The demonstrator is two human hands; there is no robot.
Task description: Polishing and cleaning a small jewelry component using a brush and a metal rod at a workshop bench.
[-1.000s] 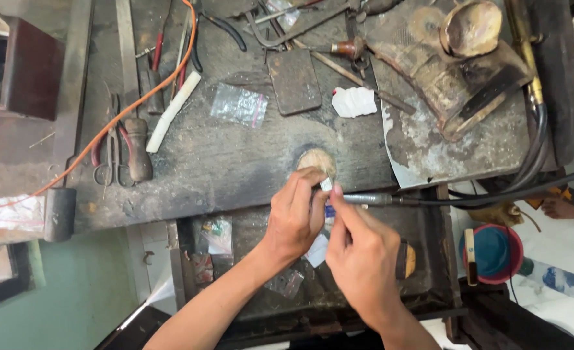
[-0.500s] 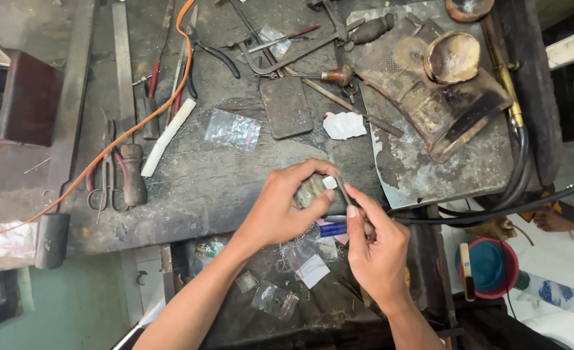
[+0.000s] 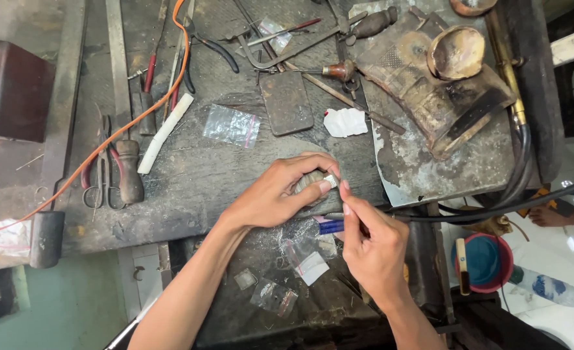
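Now left hand [image 3: 274, 194] curled, pinching small white piece [image 3: 330, 181] on peg; right hand [image 3: 374, 243] fisted — gripping thin tool [image 3: 332, 216].

Plastic bag [image 3: 232, 126] left of metal plate [image 3: 287, 102]

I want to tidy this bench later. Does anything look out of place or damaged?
Loose clear plastic bags lie scattered among the tools, a crumpled white scrap sits mid-bench, and the metal sheet at right is stained and worn.
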